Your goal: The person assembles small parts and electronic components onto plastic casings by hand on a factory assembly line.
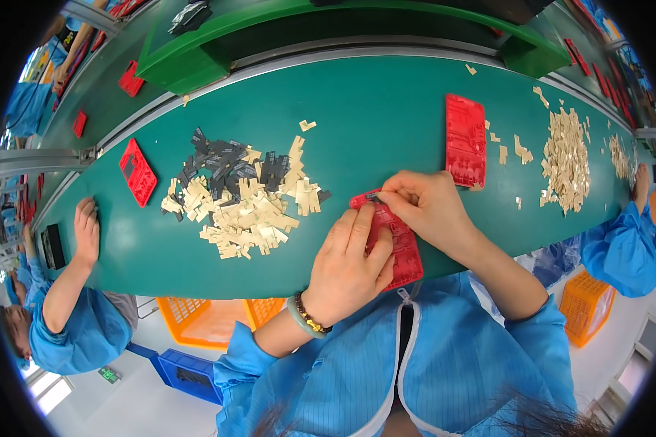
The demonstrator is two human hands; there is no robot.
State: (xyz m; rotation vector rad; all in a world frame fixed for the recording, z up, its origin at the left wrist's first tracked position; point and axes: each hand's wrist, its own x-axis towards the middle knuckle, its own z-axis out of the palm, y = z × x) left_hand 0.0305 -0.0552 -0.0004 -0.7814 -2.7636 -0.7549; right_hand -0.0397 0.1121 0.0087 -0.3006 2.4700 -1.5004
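— Where does the head camera look from?
— Close above the near side of the green table (372, 116), facing down, the fisheye sweep passing its near and far edges

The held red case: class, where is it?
Head view: the red case is right of centre at the near edge of the table, left hand and right hand on it, right of the black-and-cream pile.

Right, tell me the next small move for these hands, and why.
Probably press the small dark piece down with the right hand: its fingertips are at the piece, on the red casing's far end, while the left hand steadies the casing. Whether it is seated is unclear.
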